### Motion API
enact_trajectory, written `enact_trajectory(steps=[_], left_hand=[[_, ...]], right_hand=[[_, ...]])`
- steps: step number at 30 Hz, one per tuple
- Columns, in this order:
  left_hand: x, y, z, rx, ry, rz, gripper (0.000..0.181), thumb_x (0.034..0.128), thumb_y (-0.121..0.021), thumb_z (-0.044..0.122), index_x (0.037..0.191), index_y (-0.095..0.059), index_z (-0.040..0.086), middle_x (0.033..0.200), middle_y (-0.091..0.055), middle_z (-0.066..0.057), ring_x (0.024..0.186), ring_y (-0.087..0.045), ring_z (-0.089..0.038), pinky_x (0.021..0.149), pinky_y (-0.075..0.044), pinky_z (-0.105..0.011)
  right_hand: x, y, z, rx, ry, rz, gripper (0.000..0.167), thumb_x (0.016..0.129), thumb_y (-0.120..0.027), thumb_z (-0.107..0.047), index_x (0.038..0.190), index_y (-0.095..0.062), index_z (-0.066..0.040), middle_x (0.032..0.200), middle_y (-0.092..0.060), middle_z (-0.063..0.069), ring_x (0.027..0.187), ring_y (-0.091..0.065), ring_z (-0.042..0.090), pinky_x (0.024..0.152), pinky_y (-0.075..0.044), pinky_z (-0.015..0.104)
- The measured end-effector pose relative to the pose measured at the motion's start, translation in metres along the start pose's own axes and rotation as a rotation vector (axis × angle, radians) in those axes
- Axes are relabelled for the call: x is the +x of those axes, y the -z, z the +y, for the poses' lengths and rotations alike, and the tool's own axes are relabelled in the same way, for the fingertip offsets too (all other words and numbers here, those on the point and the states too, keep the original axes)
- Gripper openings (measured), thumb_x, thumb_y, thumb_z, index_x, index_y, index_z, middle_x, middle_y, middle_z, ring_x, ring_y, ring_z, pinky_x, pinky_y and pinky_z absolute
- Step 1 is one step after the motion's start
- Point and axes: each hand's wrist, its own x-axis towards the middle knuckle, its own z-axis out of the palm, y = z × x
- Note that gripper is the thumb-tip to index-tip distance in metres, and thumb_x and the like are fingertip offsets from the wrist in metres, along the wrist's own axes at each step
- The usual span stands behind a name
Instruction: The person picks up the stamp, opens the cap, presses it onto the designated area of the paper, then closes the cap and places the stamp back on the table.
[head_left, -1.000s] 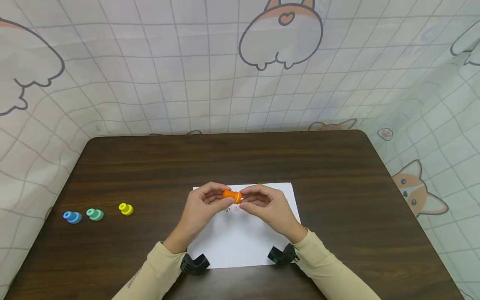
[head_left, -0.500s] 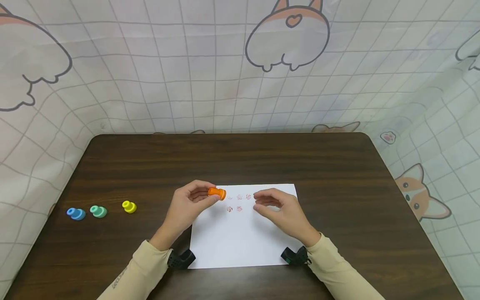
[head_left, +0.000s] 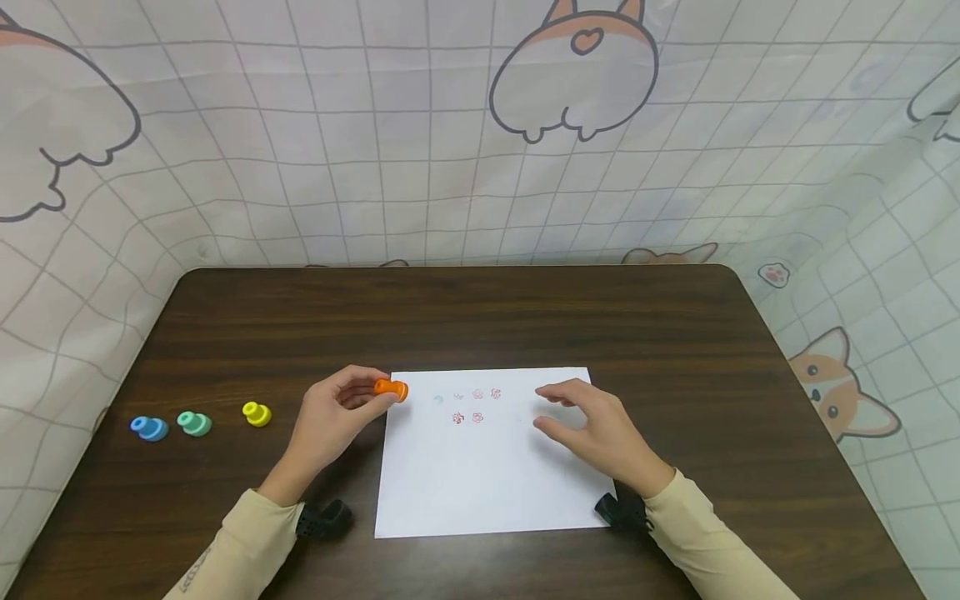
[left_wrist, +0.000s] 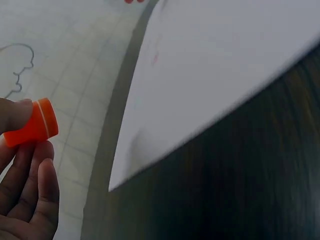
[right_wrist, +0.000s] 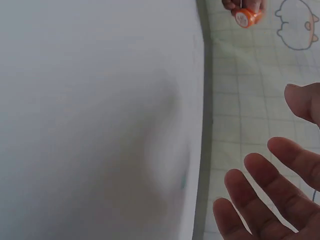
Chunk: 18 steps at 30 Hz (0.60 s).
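An orange toy stamp [head_left: 392,389] is pinched between the thumb and fingers of my left hand [head_left: 335,417], over the left edge of the white paper [head_left: 487,483]. A pale line rings its wide end in the left wrist view. That end shows a round whitish face with a small pattern in the right wrist view. My right hand [head_left: 600,429] hovers above the paper's right side, fingers spread and holding nothing. Small red and pink flower-like prints [head_left: 477,418] and a faint bluish mark [head_left: 438,399] sit on the paper's upper part.
Blue [head_left: 149,428], mint-green [head_left: 194,423] and yellow [head_left: 257,414] stamps of similar shape are on the left of the dark wooden table [head_left: 465,317]. A white grid-patterned cloth [head_left: 420,167] with cartoon corgis surrounds the table's back and sides.
Both hands were on the orange stamp at first. My right hand has let go and moved right, while my left hand has carried the stamp left, uncovering the prints.
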Motion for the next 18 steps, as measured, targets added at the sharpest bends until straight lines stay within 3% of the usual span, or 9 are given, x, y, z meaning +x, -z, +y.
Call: enact_trajectory(steps=[4, 9, 18], left_hand=[[-0.004, 0.013, -0.01, 0.081, -0.009, 0.029, 0.03, 0.088, -0.084, 0.027, 0.113, -0.074, 0.012, 0.11, -0.077, -0.01, 0.088, -0.068, 0.003, 0.078, -0.058, -0.011], [-0.008, 0.027, -0.019, 0.192, -0.001, 0.062, 0.031, 0.0886, -0.084, 0.027, 0.113, -0.074, 0.012, 0.108, -0.078, -0.011, 0.084, -0.066, 0.005, 0.075, -0.056, -0.009], [-0.014, 0.046, -0.029, 0.342, 0.02, 0.088, 0.031, 0.0896, -0.082, 0.033, 0.112, -0.074, 0.013, 0.107, -0.079, -0.011, 0.084, -0.069, -0.006, 0.073, -0.054, -0.009]], right_hand=[[-0.006, 0.004, 0.006, -0.063, 0.001, -0.02, 0.043, 0.088, -0.084, -0.03, 0.126, -0.072, -0.014, 0.125, -0.074, -0.003, 0.116, -0.07, 0.018, 0.096, -0.061, 0.044], [-0.013, 0.006, 0.012, -0.139, 0.018, -0.033, 0.059, 0.087, -0.085, -0.034, 0.138, -0.066, -0.012, 0.139, -0.068, 0.006, 0.129, -0.066, 0.026, 0.105, -0.057, 0.048], [-0.021, 0.007, 0.02, -0.287, 0.027, -0.188, 0.089, 0.088, -0.076, -0.056, 0.158, -0.043, -0.011, 0.165, -0.041, 0.017, 0.154, -0.036, 0.045, 0.122, -0.033, 0.068]])
